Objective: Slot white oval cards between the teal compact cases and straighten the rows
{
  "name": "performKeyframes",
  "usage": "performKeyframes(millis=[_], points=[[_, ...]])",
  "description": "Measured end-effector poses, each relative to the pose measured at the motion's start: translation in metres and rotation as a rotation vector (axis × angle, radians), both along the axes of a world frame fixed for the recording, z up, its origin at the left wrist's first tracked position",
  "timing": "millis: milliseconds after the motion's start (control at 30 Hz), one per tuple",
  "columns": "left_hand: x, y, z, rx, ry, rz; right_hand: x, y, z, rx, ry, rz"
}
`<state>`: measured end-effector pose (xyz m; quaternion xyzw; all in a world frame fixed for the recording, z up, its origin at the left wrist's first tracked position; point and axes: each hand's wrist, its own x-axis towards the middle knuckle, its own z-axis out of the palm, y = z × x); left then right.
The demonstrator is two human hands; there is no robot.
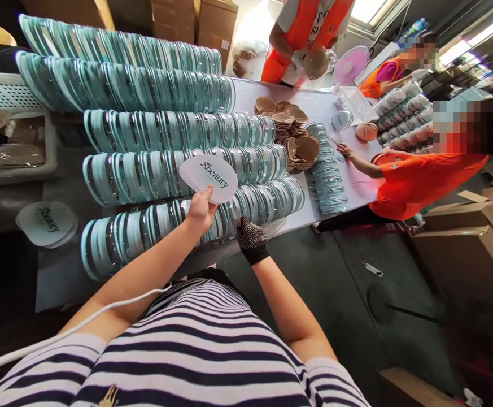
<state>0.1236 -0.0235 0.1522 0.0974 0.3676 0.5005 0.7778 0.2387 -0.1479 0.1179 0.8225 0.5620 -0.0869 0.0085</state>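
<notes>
My left hand (203,210) is bare and pinches a small stack of white oval cards (208,176) printed "beauty" by its near edge. The cards hover over the rows of packages. My right hand (252,237), in a dark dotted glove, is curled against the near edge of the front row of clear, teal-rimmed oval packages (144,229). Its fingertips are partly hidden, and what they grip cannot be made out. Behind the cards lies another row of such packages (144,176). More white oval cards (47,224) rest at the table's left end.
Several package rows (123,87) fill the table. Brown oval pieces (305,148) are piled beyond their right ends, beside a crosswise package row (326,169). A white basket (9,90) stands left. Co-workers in orange stand behind and to the right. Cardboard boxes (458,249) sit at right.
</notes>
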Motion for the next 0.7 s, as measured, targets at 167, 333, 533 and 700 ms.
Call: performKeyframes(millis=[167,333,533,700], points=[[0.000,-0.002,0.000,0.000,0.027,0.010,0.011,-0.002,-0.005,-0.100,0.683,-0.015],[0.005,-0.005,0.000,0.022,0.060,0.023,0.037,0.003,0.015,-0.087,0.959,0.016],[0.002,-0.018,0.005,0.077,0.101,-0.036,0.046,0.059,0.057,0.487,0.620,-0.019],[-0.013,-0.041,0.002,0.073,0.046,-0.124,-0.009,0.061,0.057,0.615,0.351,0.219]])
